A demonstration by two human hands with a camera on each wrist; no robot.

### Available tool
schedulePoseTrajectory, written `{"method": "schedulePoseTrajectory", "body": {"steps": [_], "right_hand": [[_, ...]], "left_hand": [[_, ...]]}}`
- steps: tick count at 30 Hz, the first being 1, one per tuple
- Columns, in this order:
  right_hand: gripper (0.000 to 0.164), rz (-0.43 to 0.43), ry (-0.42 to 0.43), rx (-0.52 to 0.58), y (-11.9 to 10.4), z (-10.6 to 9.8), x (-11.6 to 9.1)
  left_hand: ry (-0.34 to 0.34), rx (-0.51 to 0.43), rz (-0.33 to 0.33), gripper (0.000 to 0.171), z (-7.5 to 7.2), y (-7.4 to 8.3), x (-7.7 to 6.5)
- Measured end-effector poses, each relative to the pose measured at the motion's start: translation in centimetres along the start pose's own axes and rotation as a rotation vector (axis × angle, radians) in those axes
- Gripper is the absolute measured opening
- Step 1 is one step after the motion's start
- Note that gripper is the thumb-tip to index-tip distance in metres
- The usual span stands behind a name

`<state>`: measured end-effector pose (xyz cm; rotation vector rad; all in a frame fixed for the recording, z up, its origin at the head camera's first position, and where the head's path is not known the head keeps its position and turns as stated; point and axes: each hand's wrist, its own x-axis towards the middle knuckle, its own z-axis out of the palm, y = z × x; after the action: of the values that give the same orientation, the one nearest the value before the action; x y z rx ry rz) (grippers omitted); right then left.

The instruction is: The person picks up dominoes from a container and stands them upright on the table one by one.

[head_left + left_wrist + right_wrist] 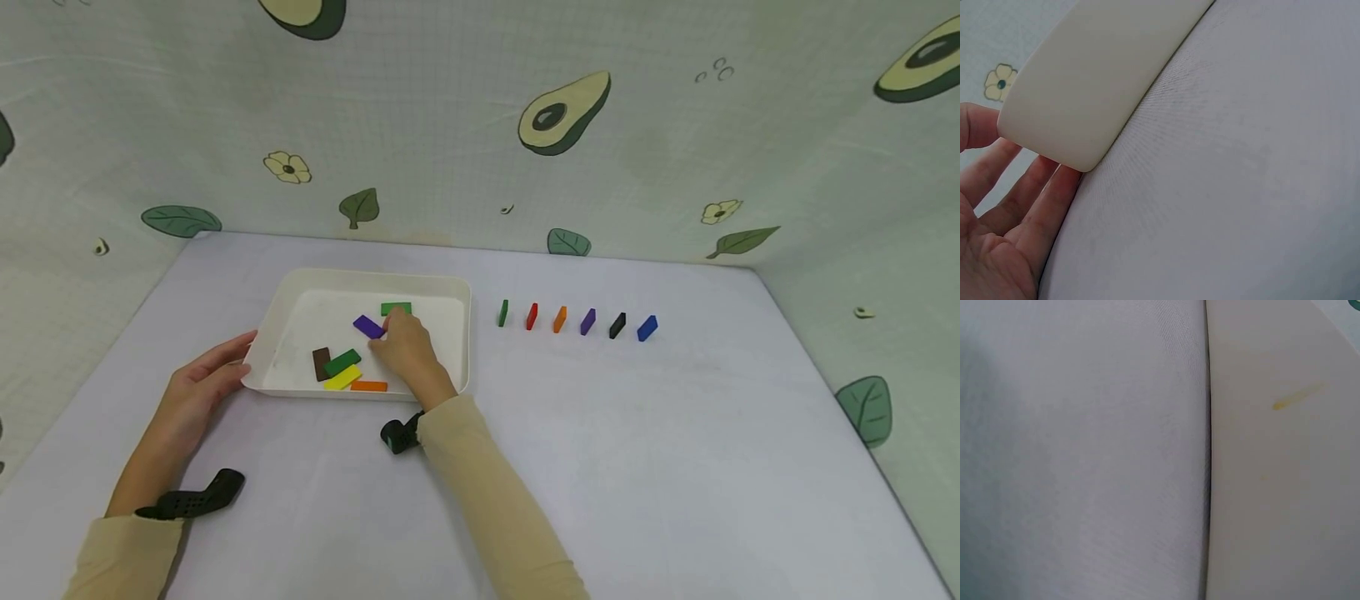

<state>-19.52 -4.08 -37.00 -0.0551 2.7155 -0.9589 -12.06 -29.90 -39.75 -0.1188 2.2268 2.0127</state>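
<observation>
A white tray (459, 333) holds loose domino-like blocks. My right hand (408, 348) reaches into it, and its thumb and fingertips pinch the right end of a purple block (367, 326). Just beyond those fingers lies a light green block (396, 307). Nearer the front wall are a brown block (321, 364), a dark green block (342, 362), a yellow block (342, 377) and an orange block (369, 386). My left hand (201, 387) touches the tray's front left corner, fingers fairly straight along the outside; in the left wrist view the tray wall (1085, 87) hides their tips.
To the right of the tray several blocks stand on edge in a row, from a green block (503, 313) to a blue block (647, 328). A white cloth covers the table (637, 467). Behind it hangs a curtain (442, 150) printed with avocados.
</observation>
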Motion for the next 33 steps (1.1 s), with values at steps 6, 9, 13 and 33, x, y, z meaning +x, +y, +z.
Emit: {"method": "schedulePoseTrajectory", "body": {"steps": [6,9,13,33], "right_hand": [[0.028,-0.007,-0.004,0.008,0.0,-0.1,0.1],[0.027,-0.001,-0.013,0.034,0.1,-0.3,0.0],[0.027,0.004,-0.038,0.082,0.2,-0.8,-0.2],[0.025,-0.102,-0.027,0.193,1.7,-4.4,-3.5]], "left_hand": [[0.0,-0.013,0.003,0.048,-0.1,0.1,0.1],[0.0,-0.026,0.003,0.047,-0.1,0.1,0.1],[-0.008,-0.047,0.016,0.046,0.0,0.1,0.1],[0.011,0.025,0.0,0.048,-0.1,-0.1,0.0]]}}
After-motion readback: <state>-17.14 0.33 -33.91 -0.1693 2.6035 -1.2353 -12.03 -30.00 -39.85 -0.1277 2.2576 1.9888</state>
